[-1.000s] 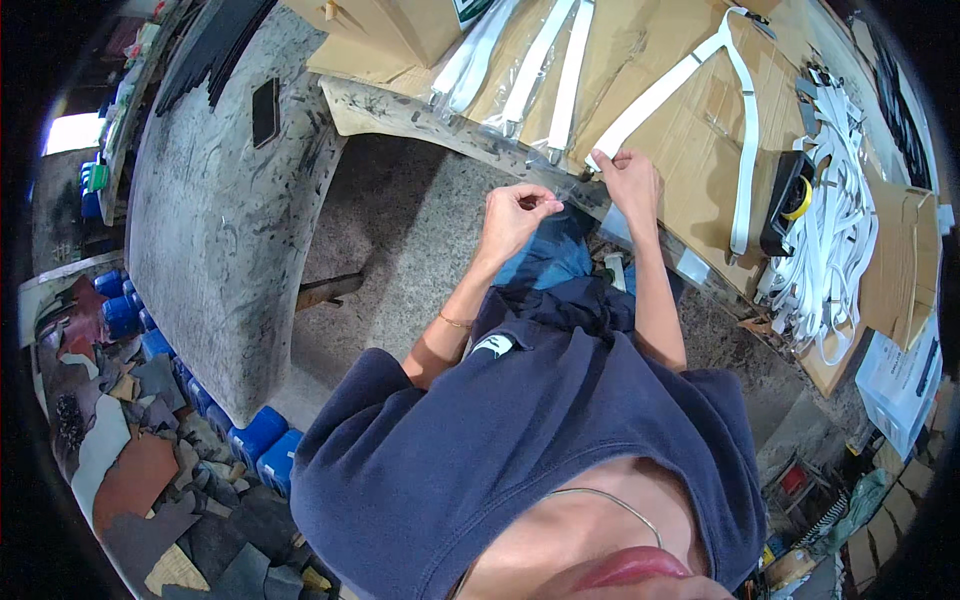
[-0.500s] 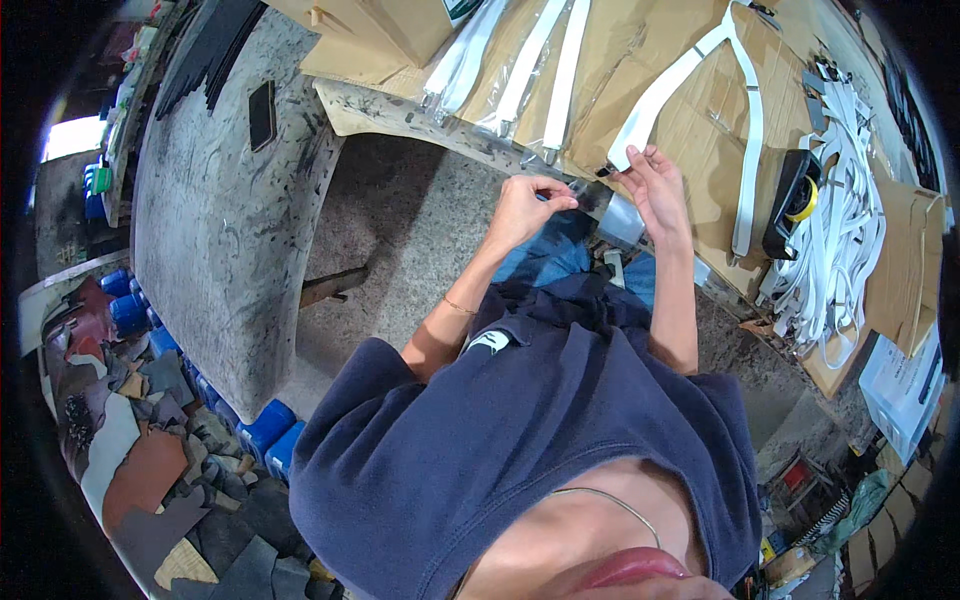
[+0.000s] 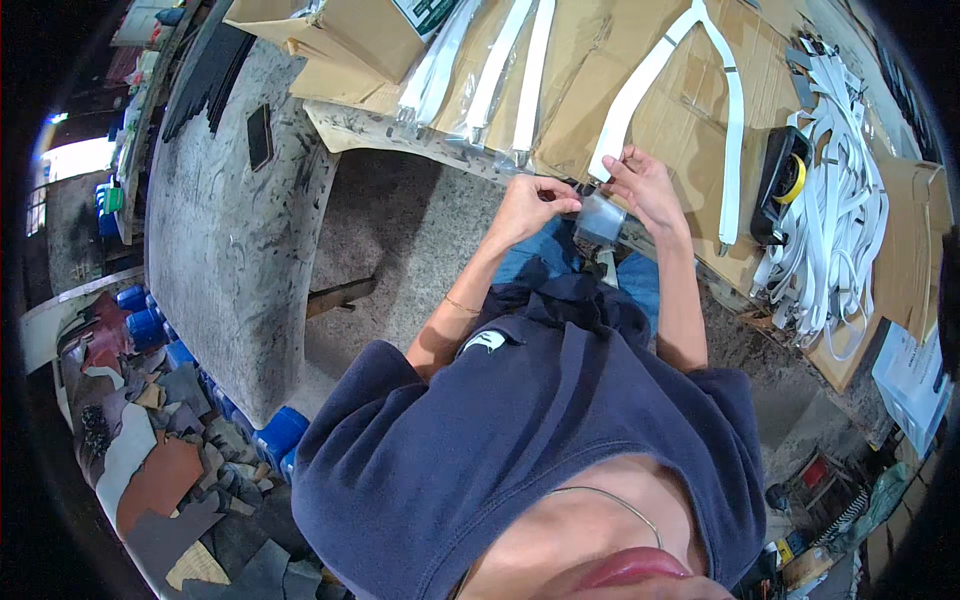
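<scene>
A pair of white Y-shaped suspenders [image 3: 640, 83] lies spread on the cardboard, its left strap reaching the near edge. My right hand [image 3: 645, 190] is closed on the lower end of that strap, thumb and fingers by its dark metal clip. Close beside the clip, my left hand [image 3: 535, 208] is closed in a pinch; what sits between its fingertips is too small to make out. A clear plastic piece [image 3: 602, 220] hangs just below the clip, between the hands. The other front strap [image 3: 733, 150] rests on the cardboard with its clip toward me.
Several bagged white suspenders [image 3: 490, 70] lie left of centre, beside a cardboard box [image 3: 365, 45]. At right are a black tape dispenser [image 3: 768, 190] with yellow tape and a heap of white suspenders [image 3: 825, 200]. A phone [image 3: 260, 137] rests on the stained surface at left.
My right hand and the strap end have come slightly left, so the clip is now near my left fingertips. The whole view has shifted a little.
</scene>
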`<state>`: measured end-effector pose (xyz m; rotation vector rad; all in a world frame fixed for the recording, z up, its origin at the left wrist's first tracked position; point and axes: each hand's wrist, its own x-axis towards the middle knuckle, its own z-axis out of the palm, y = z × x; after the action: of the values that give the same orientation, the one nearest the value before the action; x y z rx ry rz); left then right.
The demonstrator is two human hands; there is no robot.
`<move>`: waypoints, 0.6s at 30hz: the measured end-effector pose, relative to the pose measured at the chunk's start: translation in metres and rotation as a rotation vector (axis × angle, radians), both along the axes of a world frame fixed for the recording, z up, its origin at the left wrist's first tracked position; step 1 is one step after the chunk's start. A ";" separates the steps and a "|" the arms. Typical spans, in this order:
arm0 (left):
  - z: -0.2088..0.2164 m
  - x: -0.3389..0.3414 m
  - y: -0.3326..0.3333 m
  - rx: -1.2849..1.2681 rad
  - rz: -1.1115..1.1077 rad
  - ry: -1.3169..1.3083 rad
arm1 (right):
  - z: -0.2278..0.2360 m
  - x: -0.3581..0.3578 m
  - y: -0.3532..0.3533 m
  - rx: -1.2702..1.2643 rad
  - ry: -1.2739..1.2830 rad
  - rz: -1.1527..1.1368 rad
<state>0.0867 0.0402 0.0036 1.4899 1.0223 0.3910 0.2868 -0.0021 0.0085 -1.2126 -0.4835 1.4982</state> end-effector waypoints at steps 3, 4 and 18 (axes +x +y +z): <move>-0.002 0.004 -0.001 -0.035 0.001 -0.038 | 0.001 0.001 0.000 -0.004 -0.093 0.044; -0.004 0.006 -0.001 -0.046 0.005 -0.064 | 0.001 0.002 0.000 -0.001 -0.091 0.042; 0.003 0.027 -0.005 -0.188 0.240 -0.234 | -0.003 -0.017 0.000 0.048 -0.144 -0.070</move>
<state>0.1140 0.0351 0.0066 1.1280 1.0222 0.6079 0.2703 -0.0022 0.0056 -1.2918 -0.5644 1.3393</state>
